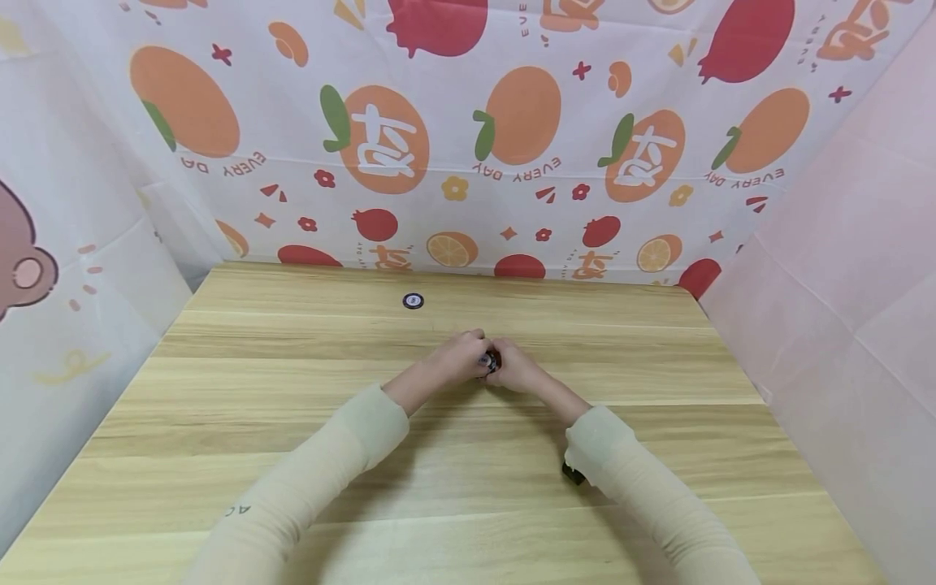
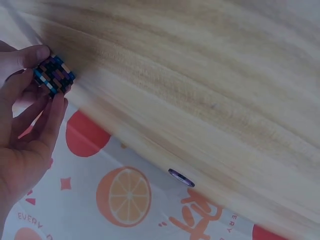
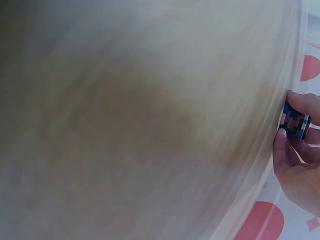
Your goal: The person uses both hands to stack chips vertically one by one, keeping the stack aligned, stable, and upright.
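Observation:
A short stack of poker chips (image 1: 488,362), dark-edged with blue, orange and white marks, is held between both hands over the table. My left hand (image 1: 462,357) grips it from the left, and my right hand (image 1: 513,368) holds it from the right. In the left wrist view, fingertips press on opposite sides of the chip stack (image 2: 54,75), leaving its striped edges showing. The right wrist view catches the same stack (image 3: 294,121) at its right border, pinched between a thumb and fingers. Part of the stack is hidden behind the fingers in the head view.
A single dark poker chip (image 1: 413,301) with a white centre lies flat near the back of the wooden table (image 1: 292,390). A small dark object (image 1: 574,473) is partly covered by the right sleeve (image 1: 607,447). Fruit-printed fabric (image 1: 453,219) hangs behind the table's back edge.

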`<state>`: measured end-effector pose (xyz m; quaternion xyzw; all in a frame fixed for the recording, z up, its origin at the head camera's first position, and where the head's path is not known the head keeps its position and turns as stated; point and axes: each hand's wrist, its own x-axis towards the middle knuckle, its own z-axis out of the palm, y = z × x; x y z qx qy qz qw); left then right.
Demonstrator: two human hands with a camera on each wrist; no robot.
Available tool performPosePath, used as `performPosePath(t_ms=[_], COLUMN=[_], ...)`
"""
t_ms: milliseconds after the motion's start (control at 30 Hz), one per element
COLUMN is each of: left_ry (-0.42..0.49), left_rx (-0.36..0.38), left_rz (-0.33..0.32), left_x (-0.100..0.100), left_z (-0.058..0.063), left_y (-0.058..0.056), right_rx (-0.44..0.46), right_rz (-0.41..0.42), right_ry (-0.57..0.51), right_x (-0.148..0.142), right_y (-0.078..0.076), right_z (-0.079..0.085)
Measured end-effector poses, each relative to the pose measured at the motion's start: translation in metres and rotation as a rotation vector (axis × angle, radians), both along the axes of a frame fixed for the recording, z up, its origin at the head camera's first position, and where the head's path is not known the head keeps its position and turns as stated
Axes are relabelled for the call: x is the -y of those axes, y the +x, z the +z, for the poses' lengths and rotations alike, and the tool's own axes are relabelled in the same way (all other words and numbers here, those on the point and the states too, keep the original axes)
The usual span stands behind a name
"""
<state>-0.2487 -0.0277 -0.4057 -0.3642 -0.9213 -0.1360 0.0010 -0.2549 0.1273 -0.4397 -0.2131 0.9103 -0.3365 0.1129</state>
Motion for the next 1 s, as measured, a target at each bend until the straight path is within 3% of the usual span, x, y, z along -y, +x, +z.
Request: performPosePath(t_ms=[300, 400, 667, 1000], left_ry=[0.063, 0.104, 0.138, 0.136], left_rx=[0.004, 0.051, 0.097, 0.109], left_rz=[-0.002, 0.012, 0.057, 0.076], left_x=[0.005, 0.009, 0.021, 0.023], left_z=[-0.003, -0.005, -0.01, -0.01], left_y=[0.003, 0.002, 0.002, 0.003], right_rx=[-0.038, -0.035, 0.089, 0.079], right_rz=[0.007, 0.011, 0.0, -0.025], right_ry=[0.013, -0.03, -0.206, -0.26], right_x=[0.001, 0.0, -0.004, -0.007], right_y=[0.001, 0.0, 0.002, 0.005], right_z=[0.0, -0.001, 0.002, 0.001])
